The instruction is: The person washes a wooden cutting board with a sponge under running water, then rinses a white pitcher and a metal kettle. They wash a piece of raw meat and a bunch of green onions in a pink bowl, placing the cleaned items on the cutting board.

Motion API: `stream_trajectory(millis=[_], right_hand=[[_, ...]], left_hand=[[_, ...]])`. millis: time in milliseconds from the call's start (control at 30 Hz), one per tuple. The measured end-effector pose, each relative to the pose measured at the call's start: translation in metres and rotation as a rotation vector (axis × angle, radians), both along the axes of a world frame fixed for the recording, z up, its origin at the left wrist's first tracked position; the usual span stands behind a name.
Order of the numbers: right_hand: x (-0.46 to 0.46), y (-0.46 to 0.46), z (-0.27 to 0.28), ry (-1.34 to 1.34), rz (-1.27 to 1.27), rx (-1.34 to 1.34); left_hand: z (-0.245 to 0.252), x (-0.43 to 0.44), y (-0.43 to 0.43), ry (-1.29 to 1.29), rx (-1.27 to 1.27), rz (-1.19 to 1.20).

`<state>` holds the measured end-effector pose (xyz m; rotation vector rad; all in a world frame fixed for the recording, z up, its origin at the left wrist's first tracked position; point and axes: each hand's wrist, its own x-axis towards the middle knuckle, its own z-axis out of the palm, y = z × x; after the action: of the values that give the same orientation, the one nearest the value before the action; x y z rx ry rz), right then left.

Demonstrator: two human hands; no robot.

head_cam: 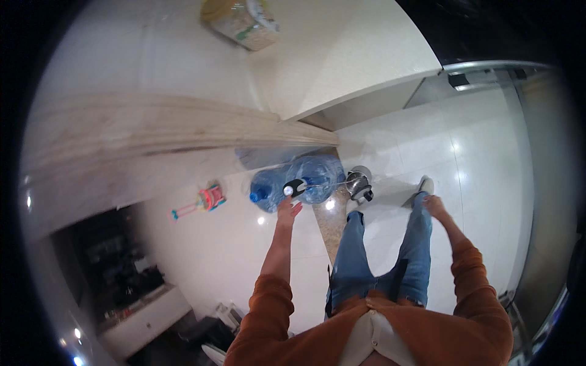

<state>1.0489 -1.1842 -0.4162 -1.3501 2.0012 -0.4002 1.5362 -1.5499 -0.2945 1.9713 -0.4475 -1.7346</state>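
My left hand reaches forward with its fingers apart, the fingertips at a black-and-white bottle pump. The pump sits on a large clear-blue water bottle, and a bright spot shows on its top. From its spout a thin pale line runs to a kettle with a dark handle, on the floor by my foot; whether this is water cannot be told. A second blue bottle with a blue cap stands alongside. Over my leg hangs my right hand; its fingers look curled, with no object visible in it.
A pink and teal toy lies on the pale floor to the left. Ahead is a counter bearing a bag. A wooden frame edge juts across. Lower left stands a cabinet with a drawer.
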Motion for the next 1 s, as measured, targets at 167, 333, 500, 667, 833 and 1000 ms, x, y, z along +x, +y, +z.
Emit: stream_trajectory(millis=[167, 333, 500, 667, 833, 1000], right_hand=[[0.118, -0.014, -0.09, -0.157, 0.143, 0.218], [0.193, -0.052, -0.176, -0.207, -0.036, 0.383], [0.221, -0.088, -0.221, -0.233, -0.109, 0.463], [0.241, -0.105, -0.265, -0.286, -0.319, 0.361], [0.258, -0.117, -0.315, -0.462, -0.433, 0.261], [0.257, -0.121, -0.33, -0.456, -0.48, 0.281]], left_hand=[[-0.033, 0.007, -0.018, 0.091, -0.037, -0.028], [-0.037, 0.007, -0.017, 0.111, -0.107, -0.063], [-0.037, -0.003, -0.009, 0.049, -0.24, -0.093], [-0.035, -0.01, -0.007, -0.02, -0.281, -0.168], [-0.043, -0.008, 0.005, -0.103, -0.292, -0.186], [-0.066, -0.011, 0.065, -0.174, -0.139, -0.122]])
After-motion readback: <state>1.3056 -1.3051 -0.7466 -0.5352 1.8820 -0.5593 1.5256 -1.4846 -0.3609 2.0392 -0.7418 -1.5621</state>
